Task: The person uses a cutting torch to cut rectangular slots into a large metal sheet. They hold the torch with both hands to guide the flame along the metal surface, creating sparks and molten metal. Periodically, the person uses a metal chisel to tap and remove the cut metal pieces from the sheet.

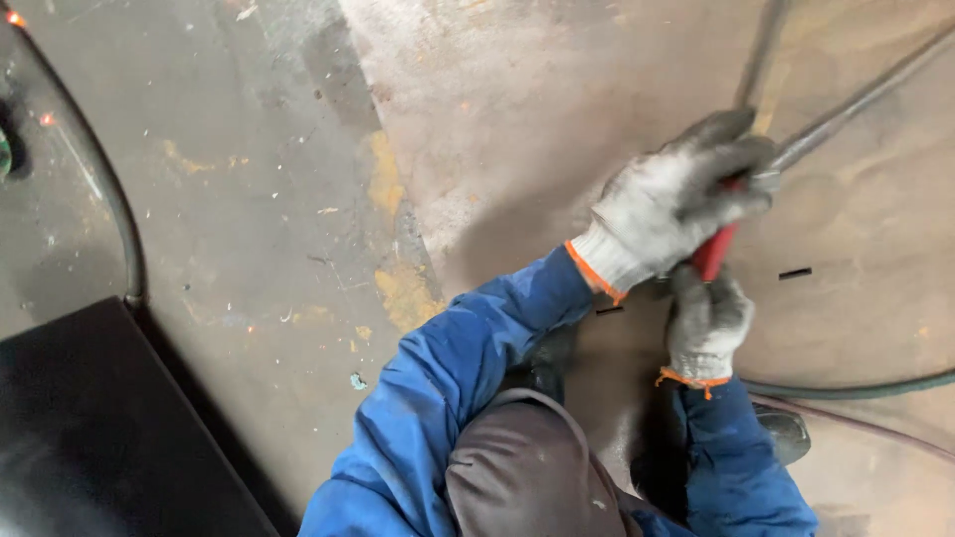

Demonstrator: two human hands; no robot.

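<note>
Both gloved hands, left hand [676,204] above right hand [706,323], are clenched around the red-handled metal tool [713,251] whose grey steel rod [856,104] runs away beyond them over the worn floor [298,199], apparently mid-grip, calling for steady two-handed control.

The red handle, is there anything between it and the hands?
Nothing visible is in the way. Both gloved hands are already wrapped around the red handle: the left hand grips its upper end, where a grey metal rod comes out, and the right hand grips it below.
</note>
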